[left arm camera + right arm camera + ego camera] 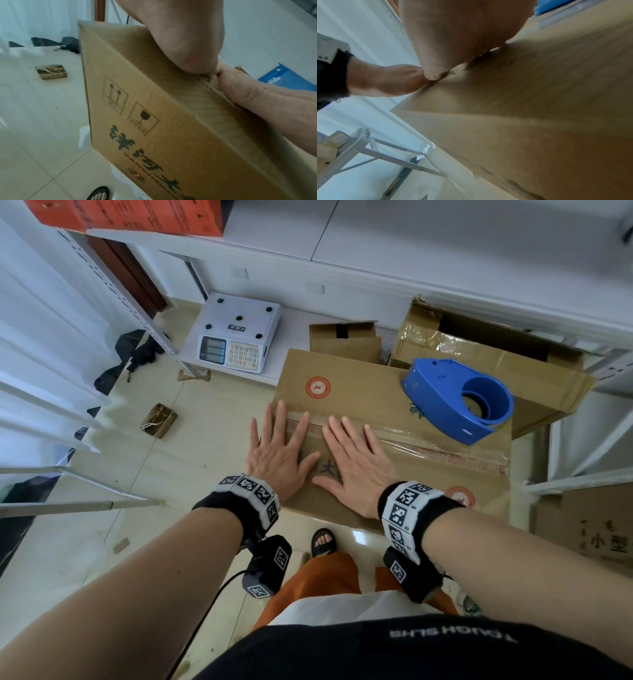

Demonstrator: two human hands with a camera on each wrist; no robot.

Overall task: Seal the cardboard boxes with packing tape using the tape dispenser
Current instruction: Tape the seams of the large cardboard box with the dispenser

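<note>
— Where are the hands?

— Both lie flat on top of the closed brown cardboard box [394,419] in the middle of the head view. The left hand [279,451] sits at the box's left end, fingers straight and spread, palm down. The right hand [356,460] is just beside it, also flat with its fingers straight. Neither grasps anything; they only press on the cardboard.

— And the tape?

— A strip of clear packing tape [438,448] runs along the centre seam of the lid, from under the fingertips toward the right edge of the frame. The fingertips of both hands rest on it.

— The dispenser?

— The blue plastic tape dispenser [459,400] lies on the same lid, upper right of the hands and well apart from them, nobody holding it.

— What do the wrist views give?

— In the left wrist view, the heel of the left hand [185,44] bears on the box's top edge [154,108], with printed arrows and a glass symbol on the side. In the right wrist view it is blurred, but the right hand [462,33] lies on the cardboard [539,108].

— Anything else around?

— A white electronic weighing scale [236,335] upper left of the box, and an open brown cardboard carton [479,350] behind it, upper right.
</note>
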